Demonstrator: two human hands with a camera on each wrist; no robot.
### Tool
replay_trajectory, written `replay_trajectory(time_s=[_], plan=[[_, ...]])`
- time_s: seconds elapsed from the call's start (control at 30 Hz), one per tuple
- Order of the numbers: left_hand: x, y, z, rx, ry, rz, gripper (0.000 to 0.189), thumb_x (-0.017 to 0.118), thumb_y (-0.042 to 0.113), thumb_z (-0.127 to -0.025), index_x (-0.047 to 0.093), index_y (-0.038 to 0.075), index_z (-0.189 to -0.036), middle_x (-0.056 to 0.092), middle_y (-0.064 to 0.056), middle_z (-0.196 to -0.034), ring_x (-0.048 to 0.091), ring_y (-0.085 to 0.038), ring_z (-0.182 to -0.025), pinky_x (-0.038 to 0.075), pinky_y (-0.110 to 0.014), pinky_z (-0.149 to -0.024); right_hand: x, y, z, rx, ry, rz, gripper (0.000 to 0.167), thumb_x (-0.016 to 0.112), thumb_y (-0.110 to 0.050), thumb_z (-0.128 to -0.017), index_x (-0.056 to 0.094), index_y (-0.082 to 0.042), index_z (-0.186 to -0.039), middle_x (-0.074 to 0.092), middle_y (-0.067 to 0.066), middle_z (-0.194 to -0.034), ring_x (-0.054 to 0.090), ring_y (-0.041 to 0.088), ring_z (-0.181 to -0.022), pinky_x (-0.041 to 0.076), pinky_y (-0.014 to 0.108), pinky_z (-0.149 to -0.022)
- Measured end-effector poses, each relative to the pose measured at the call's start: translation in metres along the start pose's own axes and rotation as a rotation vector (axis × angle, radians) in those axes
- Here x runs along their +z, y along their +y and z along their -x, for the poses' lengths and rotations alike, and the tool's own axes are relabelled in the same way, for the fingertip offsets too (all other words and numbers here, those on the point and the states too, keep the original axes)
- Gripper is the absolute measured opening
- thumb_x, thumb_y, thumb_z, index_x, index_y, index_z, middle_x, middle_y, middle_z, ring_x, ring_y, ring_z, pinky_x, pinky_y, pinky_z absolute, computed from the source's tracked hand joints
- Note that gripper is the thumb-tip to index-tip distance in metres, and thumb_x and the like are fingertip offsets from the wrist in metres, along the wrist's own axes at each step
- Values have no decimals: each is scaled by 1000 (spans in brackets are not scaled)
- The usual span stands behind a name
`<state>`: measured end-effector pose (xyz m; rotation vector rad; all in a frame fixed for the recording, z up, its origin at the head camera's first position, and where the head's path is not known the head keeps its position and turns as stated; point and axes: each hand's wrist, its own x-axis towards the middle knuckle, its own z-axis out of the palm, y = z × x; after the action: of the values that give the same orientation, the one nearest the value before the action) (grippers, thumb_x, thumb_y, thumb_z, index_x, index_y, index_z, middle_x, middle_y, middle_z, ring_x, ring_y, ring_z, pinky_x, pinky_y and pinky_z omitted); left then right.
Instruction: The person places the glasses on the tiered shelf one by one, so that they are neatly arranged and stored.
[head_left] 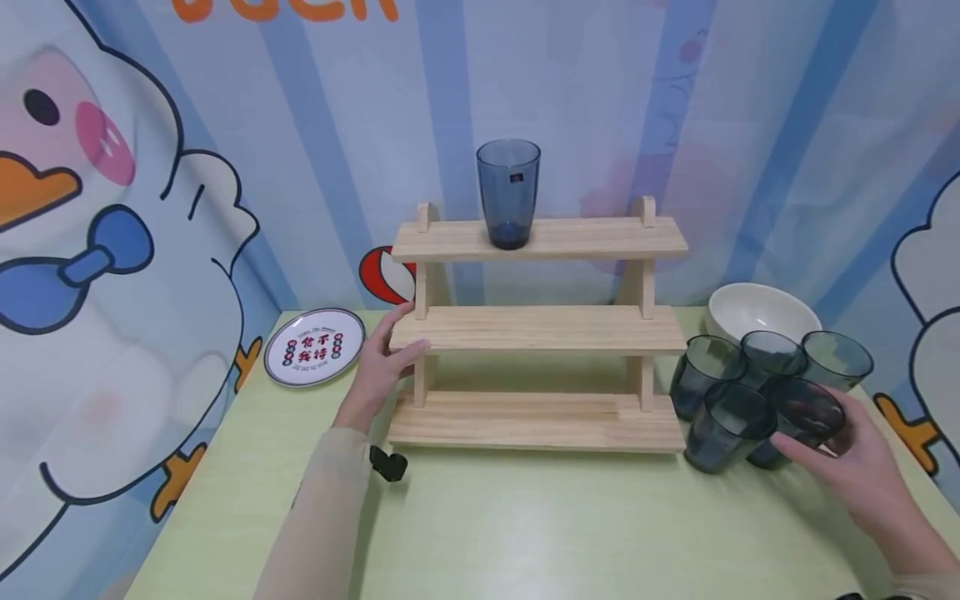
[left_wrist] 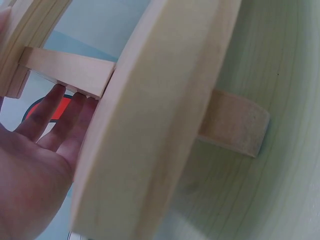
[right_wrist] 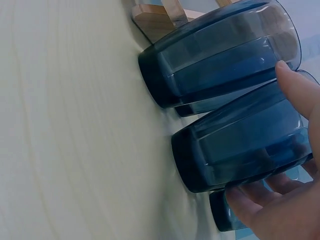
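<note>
A three-tier wooden display shelf (head_left: 537,329) stands on the table. My left hand (head_left: 378,362) holds the left end of its middle board, thumb in front and fingers behind; in the left wrist view the fingertips (left_wrist: 59,90) reach the upright. At the right, my right hand (head_left: 855,458) grips a blue-grey glass tumbler (right_wrist: 240,137), its thumb near the rim and its fingers round the far side. Beside it is another tumbler (right_wrist: 220,55); more tumblers (head_left: 705,367) cluster close behind. One blue tumbler (head_left: 508,192) stands upright on the top board.
Behind the tumblers sits a white bowl (head_left: 761,304). A white plate with red characters (head_left: 315,348) lies left of the shelf. A striped cloth with cartoon ducks (head_left: 360,108) hangs behind the pale green table (head_left: 525,525).
</note>
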<state>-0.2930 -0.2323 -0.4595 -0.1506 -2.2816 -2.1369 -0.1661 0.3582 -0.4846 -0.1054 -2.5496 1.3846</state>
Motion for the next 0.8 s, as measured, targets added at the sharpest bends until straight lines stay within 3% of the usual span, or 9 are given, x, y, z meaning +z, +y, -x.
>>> replay_trajectory(time_s=[0.27, 0.53, 0.8], plan=[[1, 0, 1, -1, -2, -17, 68, 76, 25, -99, 45, 36, -158, 38, -3, -164, 63, -36, -121, 54, -55, -102, 2, -1, 3, 75, 33, 41, 87, 82, -26, -94, 32, -17, -164, 47, 18, -140, 45, -11, -98, 50, 7, -72], [1, 0, 1, 0, -8, -9, 69, 75, 24, -99, 44, 35, -159, 40, -6, -163, 60, -38, -124, 53, -57, -103, 2, -2, 6, 109, 78, 60, 89, 84, -28, -92, 35, -14, -164, 50, 17, -140, 45, -12, -95, 50, 8, -69], [0, 1, 1, -5, -4, -10, 68, 75, 25, -99, 44, 35, -159, 40, -7, -162, 57, -38, -127, 51, -60, -104, -5, 0, 11, 141, 120, 113, 92, 85, -33, -90, 32, -28, -165, 58, 4, -129, 44, -14, -93, 47, 7, -69]])
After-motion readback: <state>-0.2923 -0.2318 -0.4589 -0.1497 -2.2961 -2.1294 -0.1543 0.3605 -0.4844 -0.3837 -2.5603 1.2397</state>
